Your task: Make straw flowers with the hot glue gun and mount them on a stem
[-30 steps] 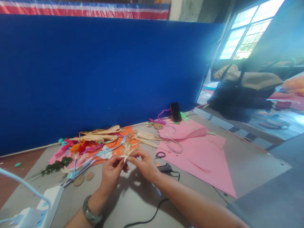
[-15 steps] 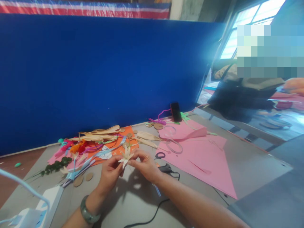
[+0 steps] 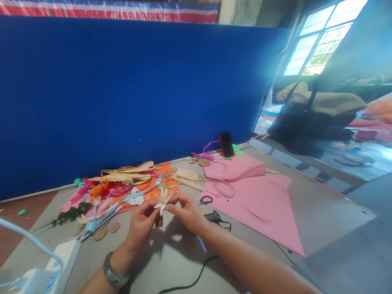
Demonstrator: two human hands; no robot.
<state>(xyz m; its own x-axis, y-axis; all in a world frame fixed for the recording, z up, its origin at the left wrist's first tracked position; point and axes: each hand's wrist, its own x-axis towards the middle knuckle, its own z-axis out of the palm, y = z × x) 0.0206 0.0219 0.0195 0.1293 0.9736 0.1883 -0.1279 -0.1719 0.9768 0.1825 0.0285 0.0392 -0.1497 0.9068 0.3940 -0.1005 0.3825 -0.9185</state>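
A cream-coloured flower with pointed petals is held up over the table, between my two hands. My left hand pinches it low on its left side, fingers curled. From the right, my right hand grips a petal between thumb and forefinger. The flower's stem or base is hidden by my fingers. Below my right hand, partly covered by it, lies a black-handled tool with a cord, perhaps a glue gun. Scissors rest just beyond that hand.
Dried husk strips and an orange sheet lie behind my hands. Pink paper spreads to the right, with a phone propped behind. A white power strip stands front left. Another person's hand shows at far right.
The flower has turned and tilted slightly between my fingers. Both hands stay in nearly the same place.
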